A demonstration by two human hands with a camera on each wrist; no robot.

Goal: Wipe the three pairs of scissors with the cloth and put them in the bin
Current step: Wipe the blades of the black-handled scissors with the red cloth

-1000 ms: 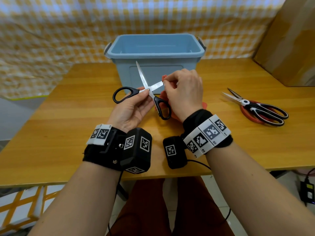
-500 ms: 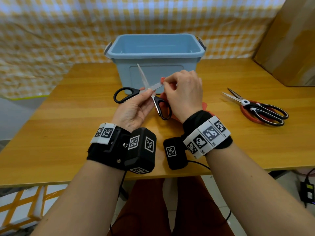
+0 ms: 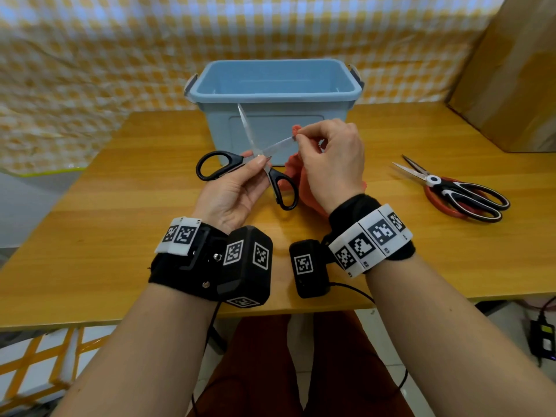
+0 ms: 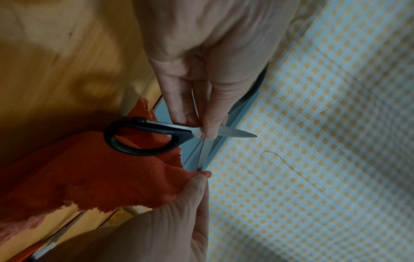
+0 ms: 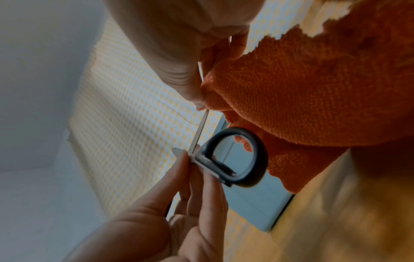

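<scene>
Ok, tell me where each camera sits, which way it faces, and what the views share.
Head: worn on the head, facing forward and down at the table and blue bin; both forearms and hands show.
Left wrist: looks along the left hand, which pinches the black-handled scissors at the pivot.
Right wrist: looks along the right hand, which pinches the orange cloth on a blade.
Shared: all three show both hands, the scissors, cloth and bin.
</scene>
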